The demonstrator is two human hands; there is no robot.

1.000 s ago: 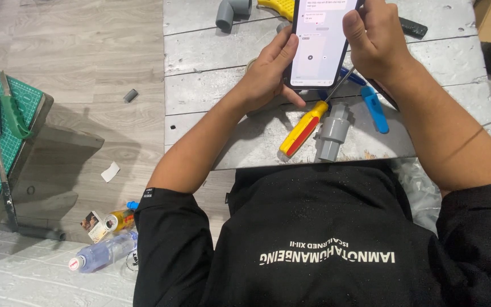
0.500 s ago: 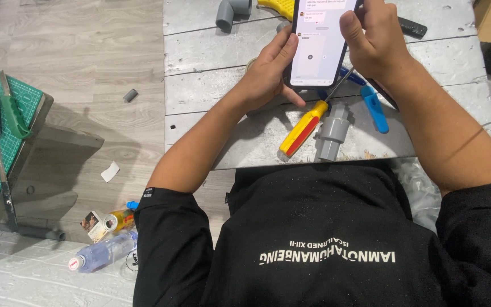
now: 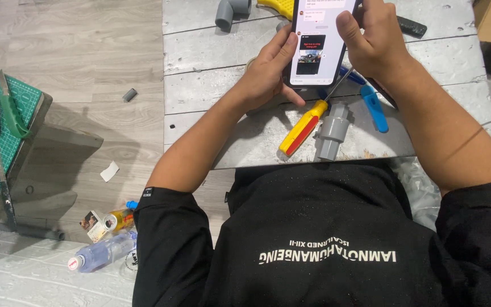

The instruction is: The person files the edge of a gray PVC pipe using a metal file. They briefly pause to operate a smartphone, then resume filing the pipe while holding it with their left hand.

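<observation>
Nearest the body, the screwdriver (image 3: 303, 127) and grey pipe fitting (image 3: 332, 130) lie right at the table's (image 3: 200, 91) front edge, untouched. Above them both hands grip the phone (image 3: 319, 40) — left hand (image 3: 268, 71) cradling it, right hand (image 3: 373, 40) thumb on top. Only change: the screen scrolled to a picture message. Open boards left — clutter farther back.

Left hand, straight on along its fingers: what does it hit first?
The left hand points up and right and already touches the lit smartphone it holds. Beyond that, probably the yellow plastic piece at the table's far edge, though depth is unclear.
</observation>
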